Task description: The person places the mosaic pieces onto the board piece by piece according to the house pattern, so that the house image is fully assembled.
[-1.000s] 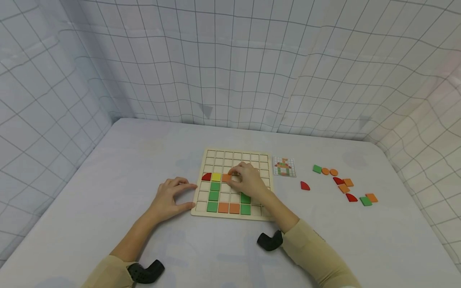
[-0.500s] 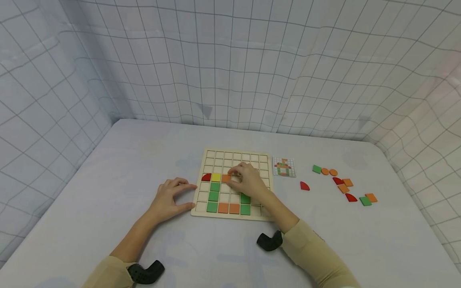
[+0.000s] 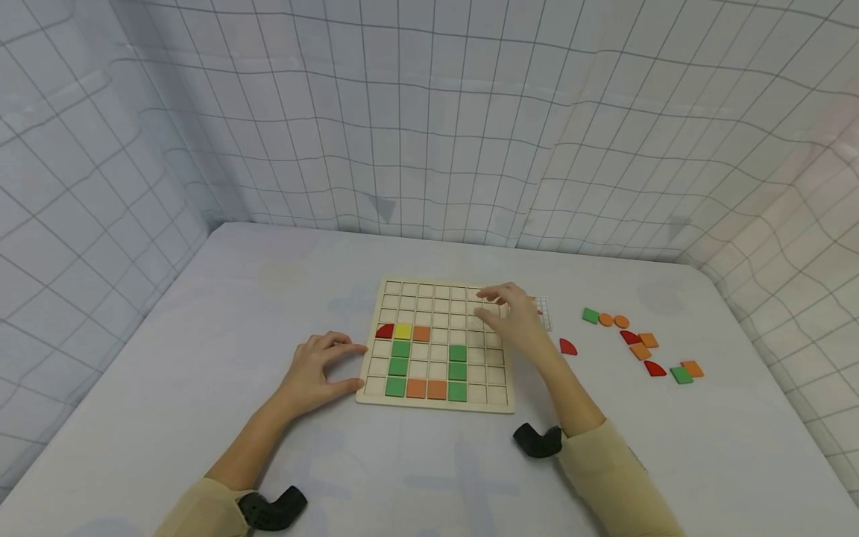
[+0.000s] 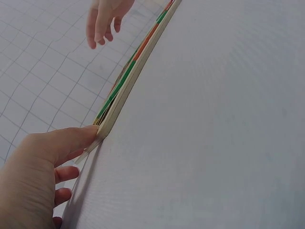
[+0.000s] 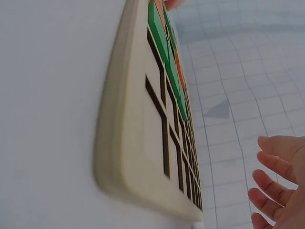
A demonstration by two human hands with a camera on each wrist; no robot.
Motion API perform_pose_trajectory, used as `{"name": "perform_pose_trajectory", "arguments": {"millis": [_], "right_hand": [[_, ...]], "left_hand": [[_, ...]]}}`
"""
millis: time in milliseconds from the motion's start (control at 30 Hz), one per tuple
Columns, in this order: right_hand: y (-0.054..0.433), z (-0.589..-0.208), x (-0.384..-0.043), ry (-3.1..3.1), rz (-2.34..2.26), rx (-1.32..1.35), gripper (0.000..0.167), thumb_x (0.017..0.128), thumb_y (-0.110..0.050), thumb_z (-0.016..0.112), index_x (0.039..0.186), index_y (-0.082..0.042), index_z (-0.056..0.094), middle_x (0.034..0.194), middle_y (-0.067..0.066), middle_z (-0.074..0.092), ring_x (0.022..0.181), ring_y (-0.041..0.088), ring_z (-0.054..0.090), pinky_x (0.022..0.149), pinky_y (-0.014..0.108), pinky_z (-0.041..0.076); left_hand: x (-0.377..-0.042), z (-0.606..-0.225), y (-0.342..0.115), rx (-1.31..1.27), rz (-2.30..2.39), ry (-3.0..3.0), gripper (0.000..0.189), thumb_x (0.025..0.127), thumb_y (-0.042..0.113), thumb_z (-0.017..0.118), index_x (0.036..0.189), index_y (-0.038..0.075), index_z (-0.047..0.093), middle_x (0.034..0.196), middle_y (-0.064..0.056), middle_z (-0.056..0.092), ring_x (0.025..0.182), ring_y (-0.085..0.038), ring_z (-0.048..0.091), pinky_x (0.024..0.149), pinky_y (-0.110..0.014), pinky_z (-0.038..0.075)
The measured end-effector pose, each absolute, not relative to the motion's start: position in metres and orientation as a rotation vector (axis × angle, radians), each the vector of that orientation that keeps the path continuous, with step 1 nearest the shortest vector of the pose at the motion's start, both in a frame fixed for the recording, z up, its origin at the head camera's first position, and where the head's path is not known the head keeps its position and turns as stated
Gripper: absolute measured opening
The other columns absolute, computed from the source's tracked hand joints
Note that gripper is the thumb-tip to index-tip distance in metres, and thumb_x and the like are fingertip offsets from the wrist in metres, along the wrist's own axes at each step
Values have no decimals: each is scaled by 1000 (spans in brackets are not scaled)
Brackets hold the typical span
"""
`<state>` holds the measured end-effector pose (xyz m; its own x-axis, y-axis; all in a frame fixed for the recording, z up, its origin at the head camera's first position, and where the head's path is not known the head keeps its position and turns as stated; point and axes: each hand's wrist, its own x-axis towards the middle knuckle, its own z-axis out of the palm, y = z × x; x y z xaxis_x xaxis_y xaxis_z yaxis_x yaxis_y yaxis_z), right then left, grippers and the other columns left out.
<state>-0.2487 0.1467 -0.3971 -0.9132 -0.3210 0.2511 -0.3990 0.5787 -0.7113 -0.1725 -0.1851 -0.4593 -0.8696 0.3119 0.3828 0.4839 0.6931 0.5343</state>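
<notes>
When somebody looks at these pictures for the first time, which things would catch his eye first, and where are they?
Probably the pale grid board near the middle of the table, with bright coloured tiles in some cells. Next come the hands: the left hand touches the board's left edge, and the right hand hovers by its right side. Further right, loose tiles lie scattered.

No readable text, number or brand in any view. Small card point(image 3: 543, 311) just beside grid board point(image 3: 436, 407), partly hidden behind right hand point(image 3: 515, 317): printed grid, coloured cells. Small dark marks on right sleeve point(image 3: 614, 477), illegible.
</notes>
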Motion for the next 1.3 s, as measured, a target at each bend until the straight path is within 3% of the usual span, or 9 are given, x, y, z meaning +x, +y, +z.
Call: {"name": "perform_pose_trajectory", "arguments": {"millis": [200, 367, 600, 867, 1100, 1300], "right_hand": [[185, -394, -249, -2698, 1274, 470, 32, 85, -11, 65, 113, 2, 59, 107, 19, 53, 98, 33, 49, 82, 45, 42], [216, -400, -250, -2697, 1205, 378, 34, 87, -19, 62, 116, -2, 57, 112, 18, 52, 101, 33, 46, 82, 47, 37], [261, -417, -256, -2644, 1133, 229, 38, 88, -34, 60, 116, -8, 59, 106, 11, 53, 96, 23, 46, 77, 38, 38], [304, -407, -245, -2656, 1133, 84, 37, 91, -22, 57, 120, 1, 54, 110, 21, 51, 101, 29, 44, 79, 31, 33], [340, -408, -237, -2731, 1070, -63, 45, 91, -28, 56, 125, 1, 51, 115, 24, 50, 105, 36, 44, 73, 28, 36], [367, -409, -230, -2855, 1083, -97, 53, 93, -35, 50, 133, -2, 42, 124, 26, 43, 113, 43, 36, 79, 47, 38]], "left_hand": [[-173, -459, -186, -634, -938, -2641, 43, 68, 29, 77, 108, 15, 67, 105, -5, 55, 94, -26, 46, 77, -44, 30], [-174, -458, -186, -639, -942, -2635, 43, 68, 28, 77, 107, 15, 67, 105, -6, 55, 94, -27, 46, 76, -44, 30], [-174, -457, -186, -646, -929, -2634, 43, 68, 29, 77, 108, 15, 67, 105, -6, 55, 95, -27, 46, 77, -45, 29], [-175, -456, -185, -644, -937, -2644, 43, 68, 28, 76, 108, 15, 67, 106, -6, 54, 96, -28, 46, 78, -45, 29], [-174, -454, -185, -630, -954, -2656, 43, 68, 28, 77, 108, 14, 67, 106, -6, 54, 96, -28, 45, 78, -45, 29], [-173, -454, -186, -635, -950, -2657, 43, 68, 28, 76, 108, 14, 67, 106, -6, 55, 96, -28, 46, 78, -45, 29]]}}
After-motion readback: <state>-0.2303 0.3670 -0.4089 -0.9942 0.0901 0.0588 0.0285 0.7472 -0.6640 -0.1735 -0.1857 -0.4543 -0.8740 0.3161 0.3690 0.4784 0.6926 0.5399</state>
